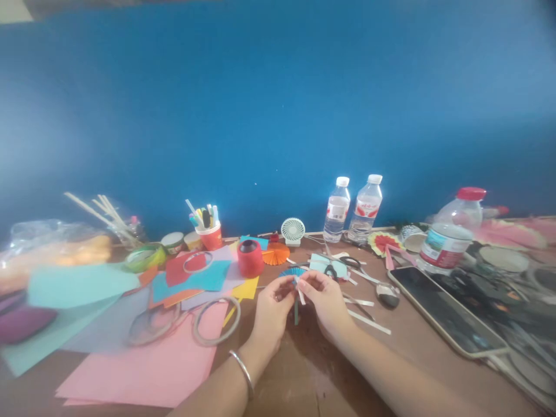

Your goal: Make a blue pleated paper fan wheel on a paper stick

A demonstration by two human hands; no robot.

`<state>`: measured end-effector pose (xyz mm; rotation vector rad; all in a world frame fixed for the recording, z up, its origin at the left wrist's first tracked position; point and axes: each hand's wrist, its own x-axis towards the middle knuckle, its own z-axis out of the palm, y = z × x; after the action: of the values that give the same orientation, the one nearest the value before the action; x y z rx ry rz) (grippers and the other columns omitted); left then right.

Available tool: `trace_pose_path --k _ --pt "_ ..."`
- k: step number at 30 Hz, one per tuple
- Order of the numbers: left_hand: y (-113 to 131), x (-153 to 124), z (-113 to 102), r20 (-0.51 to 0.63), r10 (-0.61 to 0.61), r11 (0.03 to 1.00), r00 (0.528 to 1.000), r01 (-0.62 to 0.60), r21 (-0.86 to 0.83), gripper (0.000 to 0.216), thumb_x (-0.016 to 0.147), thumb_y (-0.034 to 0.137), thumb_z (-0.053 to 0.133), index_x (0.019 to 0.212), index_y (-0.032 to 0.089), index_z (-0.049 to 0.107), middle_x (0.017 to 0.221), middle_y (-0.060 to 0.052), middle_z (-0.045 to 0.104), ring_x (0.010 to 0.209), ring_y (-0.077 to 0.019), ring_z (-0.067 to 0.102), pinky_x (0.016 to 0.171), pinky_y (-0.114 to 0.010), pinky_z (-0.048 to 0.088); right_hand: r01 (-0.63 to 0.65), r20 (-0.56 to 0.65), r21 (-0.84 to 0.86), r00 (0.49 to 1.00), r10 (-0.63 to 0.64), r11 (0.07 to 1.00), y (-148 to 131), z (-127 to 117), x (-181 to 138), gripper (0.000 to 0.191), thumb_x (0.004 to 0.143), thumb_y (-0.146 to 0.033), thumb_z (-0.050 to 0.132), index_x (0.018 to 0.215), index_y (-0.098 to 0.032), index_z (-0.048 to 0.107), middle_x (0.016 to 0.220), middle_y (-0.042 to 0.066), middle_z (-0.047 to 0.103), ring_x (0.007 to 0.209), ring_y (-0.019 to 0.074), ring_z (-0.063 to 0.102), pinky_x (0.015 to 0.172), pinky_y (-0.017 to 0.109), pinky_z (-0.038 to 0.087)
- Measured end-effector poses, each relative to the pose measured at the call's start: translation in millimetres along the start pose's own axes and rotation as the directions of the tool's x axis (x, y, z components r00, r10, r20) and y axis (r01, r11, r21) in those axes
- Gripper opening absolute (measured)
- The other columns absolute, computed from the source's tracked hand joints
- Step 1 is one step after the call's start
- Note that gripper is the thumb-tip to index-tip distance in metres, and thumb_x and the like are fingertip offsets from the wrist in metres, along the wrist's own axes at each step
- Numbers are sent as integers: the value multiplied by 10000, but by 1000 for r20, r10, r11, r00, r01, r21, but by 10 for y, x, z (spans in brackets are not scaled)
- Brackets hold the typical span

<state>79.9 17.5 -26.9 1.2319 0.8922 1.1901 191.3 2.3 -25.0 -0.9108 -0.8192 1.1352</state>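
My left hand point(273, 310) and my right hand point(324, 301) meet above the brown table, fingers closed in pinches. Between them stands a small blue pleated paper fan point(292, 271), its lower part hidden by my fingers. The left hand grips the fan near its base. A narrow white strip point(302, 296), paper or tape, hangs from my right fingertips at the fan's base. Below it a thin green strip point(296, 313) points down; whether it is joined to the fan I cannot tell. Scissors point(333, 267) and several white strips point(369, 322) lie just beyond and right of my right hand.
Coloured paper sheets point(147, 370) and tape rolls point(216, 322) cover the left. A red tape roll point(251, 260), a pen cup point(210, 236), an orange pleated fan point(277, 253) and a small white fan point(293, 231) stand behind. Bottles point(365, 209) and a phone point(449, 313) are right.
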Motion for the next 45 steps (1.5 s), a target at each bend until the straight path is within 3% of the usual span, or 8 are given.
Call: trace_pose_path --k 4,7,23,45 --pt "16 -6 0 30 25 1000 999 -25 17 233 711 190 604 941 163 629 933 -81 672 869 -214 611 762 -314 469 -1 25 56 1000 0 998 -11 3 -12 295 653 -251 701 828 -223 466 533 -71 575 463 91 457 500 212 361" --pt "26 -6 -1 53 46 999 998 -47 21 217 712 171 592 924 163 636 957 -82 664 892 -221 610 791 -330 467 21 9 46 1000 -21 999 -2 5 -18 304 666 -238 689 822 -226 429 525 -75 577 458 86 457 504 208 364" --pt "13 -2 -16 83 82 994 993 -87 62 237 748 170 556 968 176 642 972 -78 647 847 -199 603 753 -306 472 34 30 42 999 -35 999 30 -5 -4 249 709 -240 666 816 -217 443 501 -82 554 448 76 448 498 203 351" --pt "7 36 -50 119 124 981 985 -140 138 225 761 204 559 965 200 653 897 -49 617 808 -179 585 745 -300 464 -6 17 49 1000 5 999 -7 2 3 265 662 -268 693 771 -204 460 472 -84 532 413 72 445 481 203 351"
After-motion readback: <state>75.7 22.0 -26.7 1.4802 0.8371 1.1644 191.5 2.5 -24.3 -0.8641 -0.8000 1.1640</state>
